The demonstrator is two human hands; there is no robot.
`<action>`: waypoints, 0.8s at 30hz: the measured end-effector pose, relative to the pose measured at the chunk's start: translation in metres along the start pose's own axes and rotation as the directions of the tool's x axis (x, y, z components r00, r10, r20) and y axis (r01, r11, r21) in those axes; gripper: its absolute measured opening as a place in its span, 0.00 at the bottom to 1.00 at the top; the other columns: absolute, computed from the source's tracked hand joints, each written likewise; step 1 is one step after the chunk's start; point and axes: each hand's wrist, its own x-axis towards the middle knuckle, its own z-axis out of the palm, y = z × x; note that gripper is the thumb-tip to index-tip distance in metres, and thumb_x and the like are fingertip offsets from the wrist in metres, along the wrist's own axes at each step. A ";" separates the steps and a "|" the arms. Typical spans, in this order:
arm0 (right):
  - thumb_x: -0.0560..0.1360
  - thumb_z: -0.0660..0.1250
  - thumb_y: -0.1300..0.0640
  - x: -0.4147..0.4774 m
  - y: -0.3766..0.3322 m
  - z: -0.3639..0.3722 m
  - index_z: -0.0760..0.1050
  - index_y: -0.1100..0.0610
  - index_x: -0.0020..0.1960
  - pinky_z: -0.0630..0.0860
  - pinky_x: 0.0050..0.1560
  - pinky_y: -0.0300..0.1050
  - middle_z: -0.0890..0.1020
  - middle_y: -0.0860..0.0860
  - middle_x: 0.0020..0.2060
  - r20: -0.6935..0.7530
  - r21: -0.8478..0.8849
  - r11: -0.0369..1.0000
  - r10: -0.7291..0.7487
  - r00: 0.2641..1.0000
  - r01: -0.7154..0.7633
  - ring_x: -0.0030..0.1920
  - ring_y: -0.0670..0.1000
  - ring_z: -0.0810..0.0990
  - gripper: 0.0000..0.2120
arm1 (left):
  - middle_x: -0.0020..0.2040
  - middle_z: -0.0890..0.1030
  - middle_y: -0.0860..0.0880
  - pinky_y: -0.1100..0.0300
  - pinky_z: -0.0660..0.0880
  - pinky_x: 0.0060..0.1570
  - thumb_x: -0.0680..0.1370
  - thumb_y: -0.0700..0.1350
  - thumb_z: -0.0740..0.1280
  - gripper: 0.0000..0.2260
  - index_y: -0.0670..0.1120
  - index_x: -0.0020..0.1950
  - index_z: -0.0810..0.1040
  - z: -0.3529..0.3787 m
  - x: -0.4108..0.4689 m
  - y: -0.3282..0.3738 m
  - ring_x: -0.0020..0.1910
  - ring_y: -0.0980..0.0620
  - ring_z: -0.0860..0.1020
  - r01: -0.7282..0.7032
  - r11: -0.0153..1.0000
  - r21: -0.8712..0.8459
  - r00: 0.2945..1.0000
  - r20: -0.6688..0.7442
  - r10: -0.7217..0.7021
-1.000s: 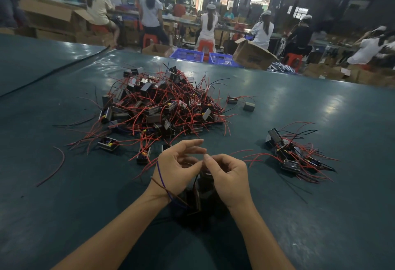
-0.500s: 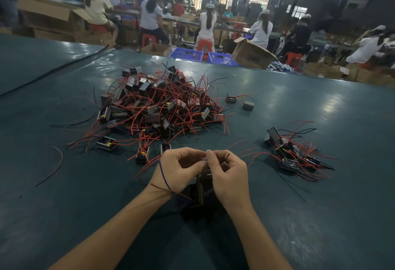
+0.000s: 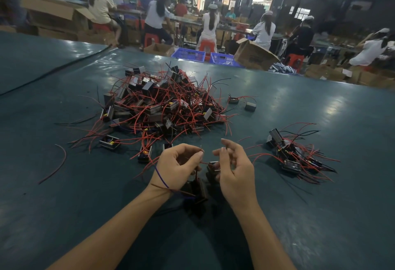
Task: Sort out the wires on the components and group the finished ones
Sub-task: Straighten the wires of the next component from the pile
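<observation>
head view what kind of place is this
Probably a factory assembly hall: a pile of wired components on a wide work table, seated workers at benches behind, cardboard boxes and blue crates.

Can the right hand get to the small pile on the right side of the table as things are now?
Probably yes. The small pile lies close beside the right hand, with only some of its red wire ends between them. But that hand is pinching a wire now.
</observation>
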 end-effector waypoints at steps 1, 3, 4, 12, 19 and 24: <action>0.81 0.61 0.57 0.000 -0.001 0.000 0.73 0.41 0.54 0.79 0.34 0.42 0.83 0.42 0.42 -0.005 0.001 1.000 -0.001 1.000 0.001 0.34 0.46 0.81 0.10 | 0.35 0.83 0.50 0.66 0.77 0.33 0.76 0.34 0.69 0.07 0.46 0.44 0.81 0.000 0.000 -0.001 0.32 0.54 0.82 -0.001 1.000 -0.002 1.000 0.002 0.001; 0.81 0.62 0.58 -0.001 -0.003 -0.002 0.75 0.44 0.50 0.77 0.31 0.40 0.85 0.44 0.39 -0.031 0.012 1.000 -0.010 0.999 0.011 0.29 0.46 0.81 0.09 | 0.35 0.83 0.51 0.65 0.77 0.33 0.76 0.34 0.69 0.07 0.46 0.44 0.81 0.000 0.000 -0.001 0.32 0.54 0.82 -0.007 1.000 -0.004 1.000 -0.001 0.007; 0.81 0.63 0.57 -0.001 -0.003 -0.003 0.77 0.46 0.48 0.76 0.30 0.38 0.85 0.46 0.36 -0.037 0.013 1.000 -0.020 0.999 0.020 0.28 0.46 0.81 0.07 | 0.35 0.84 0.51 0.65 0.77 0.34 0.76 0.35 0.69 0.07 0.46 0.44 0.81 0.001 0.000 -0.002 0.32 0.54 0.82 -0.008 1.000 -0.006 1.000 -0.005 0.008; 0.78 0.68 0.60 -0.002 -0.007 0.001 0.82 0.49 0.44 0.74 0.32 0.33 0.83 0.44 0.30 0.079 -0.013 0.995 -0.093 0.993 0.094 0.29 0.43 0.81 0.08 | 0.36 0.85 0.49 0.64 0.79 0.36 0.75 0.35 0.70 0.07 0.46 0.44 0.83 0.003 0.000 0.001 0.35 0.52 0.84 0.032 0.988 -0.151 0.999 -0.019 -0.035; 0.76 0.69 0.61 -0.001 -0.006 0.000 0.84 0.55 0.52 0.80 0.45 0.39 0.85 0.46 0.42 0.077 -0.027 0.995 -0.097 0.992 0.099 0.44 0.45 0.84 0.07 | 0.41 0.86 0.49 0.65 0.79 0.37 0.75 0.36 0.70 0.08 0.48 0.47 0.84 0.002 0.000 0.003 0.39 0.53 0.84 0.028 0.975 -0.219 1.000 0.013 -0.026; 0.76 0.70 0.61 -0.002 -0.006 0.000 0.83 0.56 0.52 0.81 0.42 0.42 0.85 0.47 0.41 0.112 -0.026 0.996 -0.079 0.991 0.082 0.42 0.47 0.84 0.06 | 0.40 0.86 0.47 0.64 0.79 0.36 0.73 0.42 0.72 0.04 0.51 0.44 0.85 0.003 -0.001 0.004 0.38 0.53 0.84 0.052 0.966 -0.253 0.998 -0.004 -0.055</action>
